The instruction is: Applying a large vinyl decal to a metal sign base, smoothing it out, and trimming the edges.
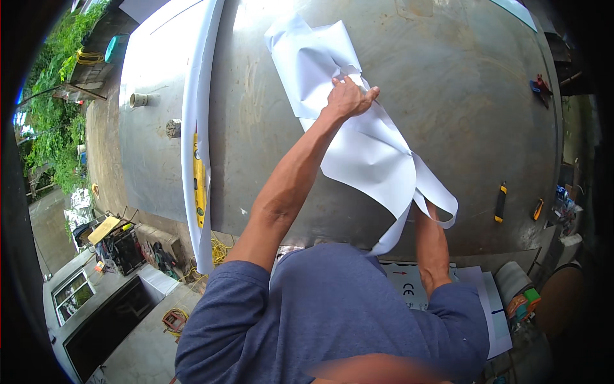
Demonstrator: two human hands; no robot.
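Observation:
A crumpled, folded white sheet with a long loose strip lies on the grey metal worktop. My left hand is on the upper part of the sheet, its fingers curled on a creased, raised fold of it. My right hand is lower right, under the looped white strip; its fingers are hidden behind the material, so I cannot tell what they hold.
A long white rolled sheet and yellow spirit level lie left, near a small cylinder. Two utility knives and a dark tool lie right. Cords, greenery and stacked panels surround the worktop.

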